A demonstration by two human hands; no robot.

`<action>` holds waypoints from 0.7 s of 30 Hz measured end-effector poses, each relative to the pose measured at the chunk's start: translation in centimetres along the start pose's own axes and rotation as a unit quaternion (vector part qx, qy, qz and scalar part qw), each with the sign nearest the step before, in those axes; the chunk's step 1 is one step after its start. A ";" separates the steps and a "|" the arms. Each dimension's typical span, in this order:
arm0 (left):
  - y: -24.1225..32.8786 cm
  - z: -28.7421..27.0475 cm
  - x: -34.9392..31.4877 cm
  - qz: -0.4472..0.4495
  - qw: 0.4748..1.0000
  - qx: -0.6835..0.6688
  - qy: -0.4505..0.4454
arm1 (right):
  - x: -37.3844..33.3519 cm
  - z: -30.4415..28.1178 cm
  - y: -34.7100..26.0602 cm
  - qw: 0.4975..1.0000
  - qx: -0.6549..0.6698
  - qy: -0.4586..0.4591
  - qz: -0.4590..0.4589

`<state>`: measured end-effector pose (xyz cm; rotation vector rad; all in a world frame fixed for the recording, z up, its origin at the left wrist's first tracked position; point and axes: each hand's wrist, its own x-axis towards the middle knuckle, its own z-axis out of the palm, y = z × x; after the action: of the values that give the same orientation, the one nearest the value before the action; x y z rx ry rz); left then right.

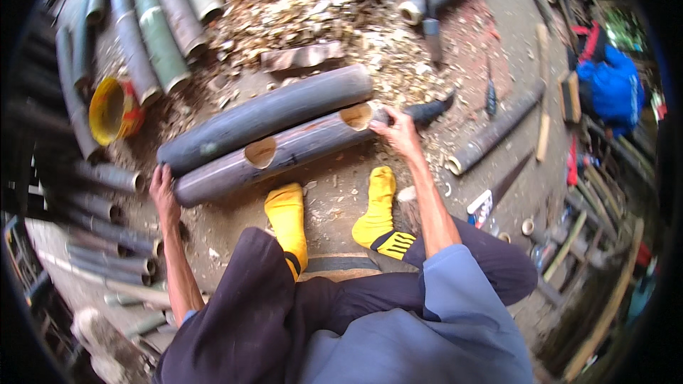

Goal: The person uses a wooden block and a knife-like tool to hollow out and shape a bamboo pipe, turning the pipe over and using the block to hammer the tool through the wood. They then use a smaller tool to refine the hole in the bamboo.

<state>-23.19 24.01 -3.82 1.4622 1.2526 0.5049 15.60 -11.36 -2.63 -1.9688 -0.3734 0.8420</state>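
Observation:
In front of my feet lie two thick, dark bamboo tubes side by side. The nearer bamboo tube (pixel 299 146) has two scooped openings cut in its upper side, showing pale wood. Its right end is gripped by my right hand (pixel 398 134), beside one opening. My left hand (pixel 164 190) is closed at the left end of the same tube, its fingertips close to the end of the farther bamboo tube (pixel 267 117). That farther tube shows no opening. Just beyond my right hand lies a dark curved object (pixel 432 109), its kind unclear.
Wood chips (pixel 284 7) cover the ground ahead. Bamboo poles (pixel 153 28) lie at left near a yellow-red bucket (pixel 114 110). A saw (pixel 491 199), a long-handled tool (pixel 430 27) and another pole (pixel 498 128) are at right. A blue bag-like bundle (pixel 612 89) stands farther right.

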 end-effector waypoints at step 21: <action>0.6 1.9 -6.5 -0.064 0.993 -0.095 -0.039 | 7.8 11.3 -13.3 0.816 -0.434 -0.328 -0.193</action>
<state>-23.61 17.54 -1.88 1.2219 1.1943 0.4624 14.39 7.21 1.74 -2.1793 -1.7703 1.1790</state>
